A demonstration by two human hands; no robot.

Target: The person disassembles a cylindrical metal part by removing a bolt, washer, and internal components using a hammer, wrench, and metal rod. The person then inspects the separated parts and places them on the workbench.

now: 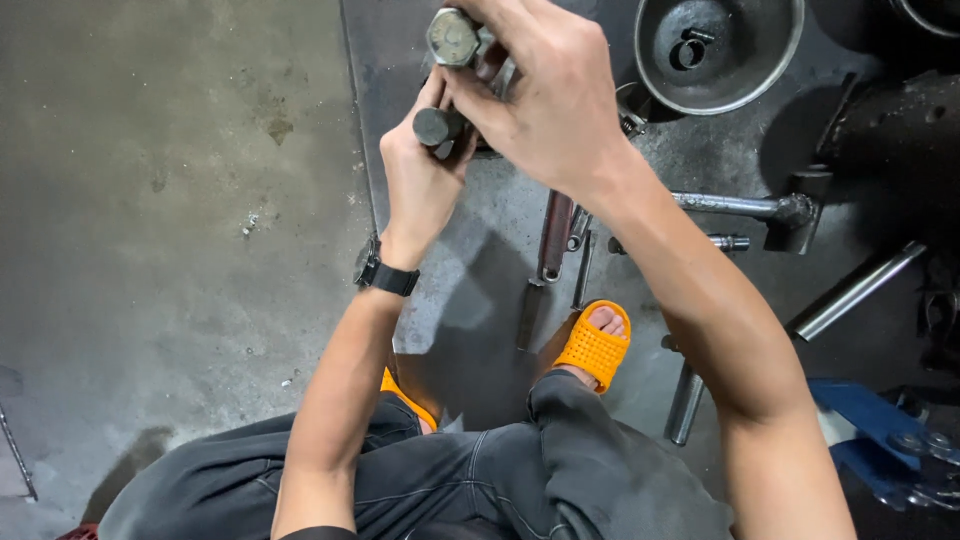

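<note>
Two hands are up close to the camera, both wrapped around heavy steel hardware. The right hand is clamped over a big hex-head bolt, fingers folded tight around whatever sits under that head. The left hand grips a dark round shaft, thumb pressed against it, just below the bolt. Both pieces hang above the oily concrete floor, above loose tools and an orange sandal. Here's the worry, as I judge it: greasy metal, bare skin. A slip could send the bolt straight onto those open toes, or pinch a finger between the two parts. The metal bowl sits beyond, well apart.
</note>
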